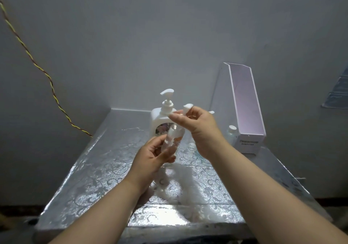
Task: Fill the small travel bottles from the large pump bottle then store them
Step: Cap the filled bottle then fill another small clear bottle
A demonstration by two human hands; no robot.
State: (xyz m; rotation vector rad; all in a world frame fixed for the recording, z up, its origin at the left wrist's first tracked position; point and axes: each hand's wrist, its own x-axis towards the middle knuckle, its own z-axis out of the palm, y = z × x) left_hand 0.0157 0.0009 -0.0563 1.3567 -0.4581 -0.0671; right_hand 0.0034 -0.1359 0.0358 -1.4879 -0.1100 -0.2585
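My left hand (156,154) grips a small clear travel bottle (172,137), tilted, above the middle of the table. My right hand (195,124) is raised just above it and pinches a small white cap (187,108) between thumb and fingers. Behind both hands stands the large white pump bottle (162,119) with a flowered label, its nozzle pointing left. A second small clear bottle (231,132) with a white cap stands upright on the right, beside the white box (248,108).
The table (105,168) has a shiny silver patterned cover and sits in a corner of grey walls. The long white open-topped box leans at the back right. A twisted yellow and red cable (45,74) runs down the left wall.
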